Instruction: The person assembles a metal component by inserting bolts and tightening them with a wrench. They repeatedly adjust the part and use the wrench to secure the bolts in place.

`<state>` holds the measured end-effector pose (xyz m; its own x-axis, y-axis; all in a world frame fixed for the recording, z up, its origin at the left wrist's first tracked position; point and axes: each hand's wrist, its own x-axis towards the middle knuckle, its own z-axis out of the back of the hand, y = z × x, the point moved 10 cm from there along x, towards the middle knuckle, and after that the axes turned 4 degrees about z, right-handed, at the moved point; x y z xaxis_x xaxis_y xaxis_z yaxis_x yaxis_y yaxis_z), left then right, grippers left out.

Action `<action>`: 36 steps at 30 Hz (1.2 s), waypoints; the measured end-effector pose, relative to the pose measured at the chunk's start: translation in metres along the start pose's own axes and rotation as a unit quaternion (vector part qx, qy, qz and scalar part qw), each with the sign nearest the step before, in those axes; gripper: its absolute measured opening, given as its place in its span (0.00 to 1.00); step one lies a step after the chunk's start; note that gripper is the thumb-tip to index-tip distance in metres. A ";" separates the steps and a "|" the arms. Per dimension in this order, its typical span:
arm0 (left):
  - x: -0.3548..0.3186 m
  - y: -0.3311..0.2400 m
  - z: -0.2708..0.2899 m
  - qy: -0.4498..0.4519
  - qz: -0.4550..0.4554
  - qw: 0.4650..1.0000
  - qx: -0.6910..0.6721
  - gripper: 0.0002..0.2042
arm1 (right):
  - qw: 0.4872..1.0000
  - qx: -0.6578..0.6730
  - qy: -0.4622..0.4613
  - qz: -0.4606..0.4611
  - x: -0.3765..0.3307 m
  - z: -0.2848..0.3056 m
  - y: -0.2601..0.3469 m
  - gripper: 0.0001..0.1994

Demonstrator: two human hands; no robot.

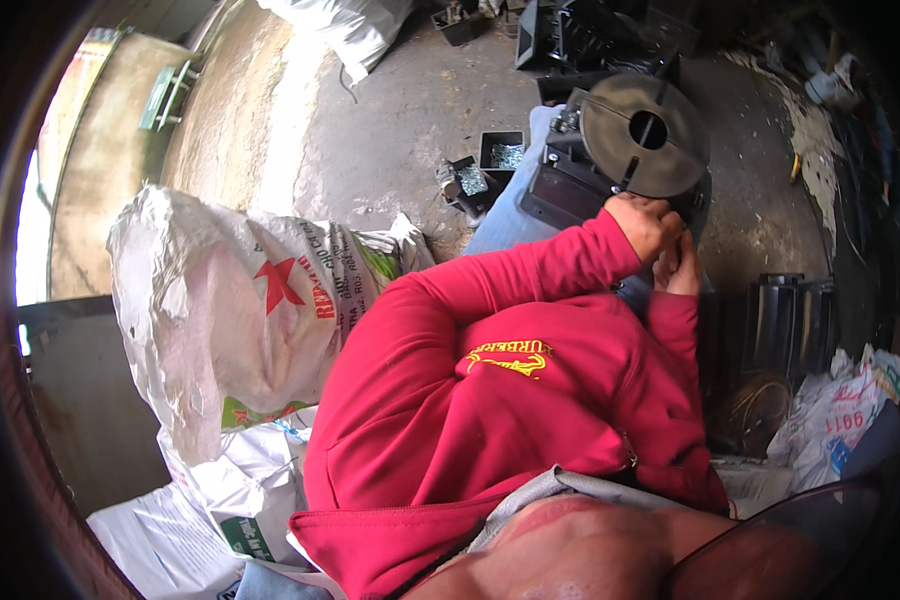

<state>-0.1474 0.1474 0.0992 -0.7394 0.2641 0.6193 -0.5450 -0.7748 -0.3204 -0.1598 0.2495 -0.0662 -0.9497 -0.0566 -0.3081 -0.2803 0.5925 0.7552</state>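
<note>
My left hand (646, 222) is closed at the near edge of a round, dull metal-looking disc (610, 130) with a hole in its middle and narrow slots. Just below it, my right hand (678, 264) is also closed, its fingers close to the left ones. Whatever is pinched between them is hidden or too small to make out. The disc rests over a black boxy housing (560, 193), which lies on blue cloth (498, 222) across my lap. A slim dark piece (627, 174) sits in the slot beside my left hand.
Left of the housing, a black tray (507, 152) and a smaller container (470, 180) hold silvery screws. A big open white sack (210, 300) stands at my left. More black housings (795, 320) and a printed white sack (850, 415) are at right; black parts (580, 40) lie ahead.
</note>
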 end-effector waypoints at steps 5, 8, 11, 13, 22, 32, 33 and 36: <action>-0.003 -0.003 -0.006 -0.006 -0.044 0.999 0.010 0.08 | 1.000 -0.004 0.005 -0.013 -0.002 -0.007 0.001 0.17; -0.001 -0.007 0.012 -0.024 -0.015 1.000 -0.007 0.06 | 1.000 0.001 -0.011 0.001 0.002 0.001 0.000 0.16; -0.004 0.006 -0.009 0.004 0.025 1.000 0.010 0.07 | 1.000 0.002 -0.009 0.002 0.003 0.005 -0.002 0.15; -0.008 0.007 -0.016 0.005 0.026 0.999 0.042 0.08 | 1.000 0.022 0.001 -0.009 0.004 0.005 -0.008 0.14; -0.010 0.006 -0.027 0.028 0.020 0.998 0.044 0.06 | 0.999 -0.016 0.028 -0.004 0.001 0.000 -0.001 0.15; -0.005 -0.001 -0.002 -0.006 -0.005 1.000 -0.009 0.06 | 1.000 0.006 -0.017 -0.017 0.000 -0.002 -0.001 0.15; -0.005 0.003 -0.006 0.016 0.016 1.000 -0.006 0.06 | 0.999 0.001 -0.034 -0.015 -0.001 -0.001 -0.001 0.15; -0.007 0.011 -0.016 0.057 0.056 0.997 0.002 0.07 | 1.000 -0.002 -0.008 -0.021 -0.001 0.002 -0.002 0.16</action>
<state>-0.1551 0.1464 0.0798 -0.8359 0.2380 0.4945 -0.4542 -0.8058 -0.3800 -0.1584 0.2497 -0.0683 -0.9349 -0.0675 -0.3486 -0.3198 0.5867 0.7440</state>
